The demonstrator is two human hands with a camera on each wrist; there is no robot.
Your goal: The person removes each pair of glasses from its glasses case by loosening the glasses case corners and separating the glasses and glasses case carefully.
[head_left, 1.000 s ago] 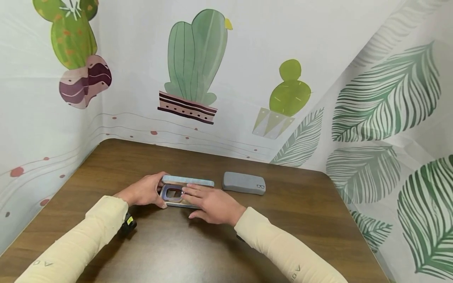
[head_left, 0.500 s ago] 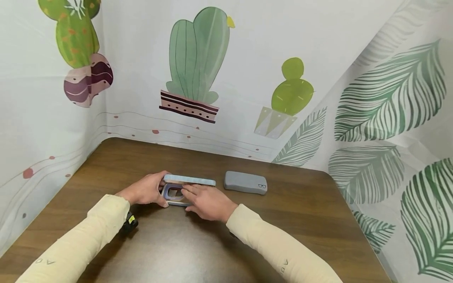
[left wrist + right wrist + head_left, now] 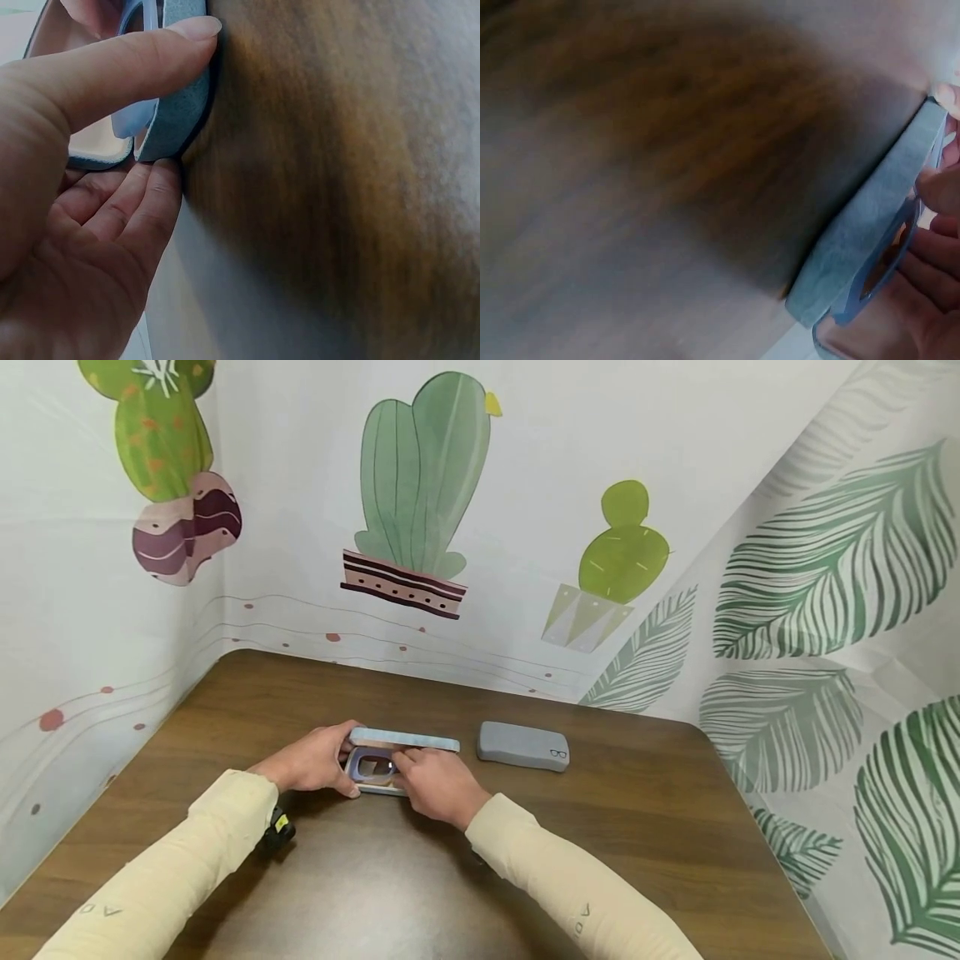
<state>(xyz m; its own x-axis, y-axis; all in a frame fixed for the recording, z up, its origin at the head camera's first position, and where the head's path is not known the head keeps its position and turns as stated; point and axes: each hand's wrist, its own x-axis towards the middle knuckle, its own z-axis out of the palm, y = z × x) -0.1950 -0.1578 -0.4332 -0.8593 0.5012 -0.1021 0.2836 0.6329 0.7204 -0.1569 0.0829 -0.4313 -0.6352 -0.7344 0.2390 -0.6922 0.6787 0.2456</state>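
A light blue glasses case stands with its lid raised on the wooden table, and its pale lining shows in the left wrist view. Inside lies a pair of glasses with a blue-grey frame. My left hand grips the left end of the case, thumb over the front wall and fingers behind. With curled fingers and thumb, my right hand reaches into the case and pinches the glasses by their middle. The right part of the glasses is hidden behind that hand in the head view.
To the right of the open case lies a closed grey-blue glasses case with a small glasses print. A white cloth printed with cacti and leaves hangs behind the brown table.
My right hand has shifted left and away from me, and its extended fingers have curled in at the glasses. The left hand keeps its hold on the case.
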